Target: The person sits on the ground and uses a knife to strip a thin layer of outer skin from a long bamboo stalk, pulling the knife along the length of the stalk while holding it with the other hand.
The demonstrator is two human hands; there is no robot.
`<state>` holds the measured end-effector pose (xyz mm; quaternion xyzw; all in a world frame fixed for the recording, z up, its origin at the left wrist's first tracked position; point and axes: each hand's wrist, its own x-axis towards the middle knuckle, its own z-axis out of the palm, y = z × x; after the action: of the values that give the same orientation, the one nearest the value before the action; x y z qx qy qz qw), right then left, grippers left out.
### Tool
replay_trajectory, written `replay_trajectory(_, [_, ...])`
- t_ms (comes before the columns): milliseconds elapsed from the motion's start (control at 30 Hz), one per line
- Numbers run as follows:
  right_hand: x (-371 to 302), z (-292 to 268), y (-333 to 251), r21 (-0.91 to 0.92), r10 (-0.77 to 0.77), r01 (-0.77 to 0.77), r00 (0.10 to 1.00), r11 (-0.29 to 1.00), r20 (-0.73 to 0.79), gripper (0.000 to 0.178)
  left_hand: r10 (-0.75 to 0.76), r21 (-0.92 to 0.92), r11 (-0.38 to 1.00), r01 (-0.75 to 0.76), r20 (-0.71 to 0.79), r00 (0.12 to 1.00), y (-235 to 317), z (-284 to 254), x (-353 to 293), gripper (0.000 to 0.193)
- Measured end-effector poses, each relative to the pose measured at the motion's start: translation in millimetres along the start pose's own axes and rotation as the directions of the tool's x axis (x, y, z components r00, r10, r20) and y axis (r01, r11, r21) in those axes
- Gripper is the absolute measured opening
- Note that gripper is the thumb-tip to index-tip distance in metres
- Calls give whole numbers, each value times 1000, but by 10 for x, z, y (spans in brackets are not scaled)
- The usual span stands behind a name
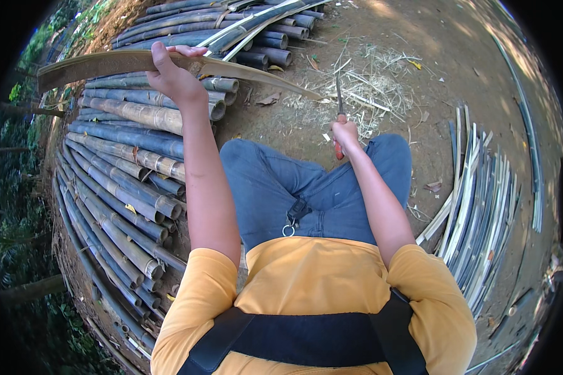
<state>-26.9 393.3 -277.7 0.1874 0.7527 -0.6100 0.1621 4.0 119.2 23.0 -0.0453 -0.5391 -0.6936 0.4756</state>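
My left hand (178,78) grips a split bamboo strip (106,65), thumb on the near side and fingertips showing past its far edge. The strip runs from the far left and narrows toward the middle, its tip close to the ground by the shavings. My right hand (344,133) is closed round the red handle of a knife (339,94). The narrow blade points away from me, just right of the strip's tip; I cannot tell whether the two touch. Both hands are beyond or beside my bent knees.
Cut bamboo poles (134,115) lie stacked along the left and far left. Pale shavings (375,84) are scattered on the dirt ahead. A bundle of thin split bamboo strips (478,212) lies to my right, with long dark strips (525,125) farther right.
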Motion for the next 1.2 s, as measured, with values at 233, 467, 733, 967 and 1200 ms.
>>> replay_trajectory(233, [-240,-75,-105,-1,-17,17,994,1000,106,10,-32,-29,999,37,168,985,54,-97,-9,22])
replay_trajectory(467, [-227,-108,83,-18,-98,102,986,995,134,9,-7,-125,992,34,206,978,-49,-164,32,18])
replay_trajectory(733, [-861,277,-161,-394,-453,445,888,804,77,20,48,-81,996,-49,-19,999,9,-68,-115,20])
replay_trajectory(967, [-622,264,54,-404,-323,301,946,864,14,15,39,-78,996,-36,43,998,8,-48,-177,15])
replay_trajectory(1200, [-917,347,-211,-293,-333,345,938,892,92,17,89,-17,996,-90,-33,995,36,61,-184,23])
